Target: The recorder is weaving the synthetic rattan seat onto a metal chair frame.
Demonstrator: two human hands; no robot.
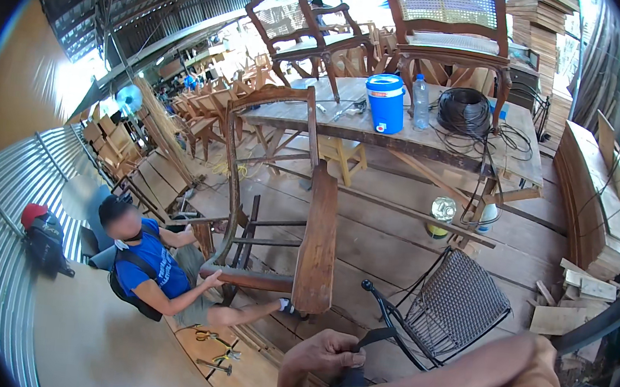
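My left hand is closed in a fist at the lower middle, around a dark flat strip whose end sticks out to the right. What the strip is I cannot make out. My right forearm crosses the lower edge in front of it, and the right hand does not show. Just beyond stands a metal-framed chair with a woven seat. Farther left, a co-worker in a blue shirt sits low, with both hands at a bare wooden chair frame. A broad brown wooden board stands against that frame.
A workbench carries cane-backed chairs, a blue water jug, a clear bottle and coiled black cord. Pliers and a hammer lie at lower left. Stacked boards and wood scraps line the right.
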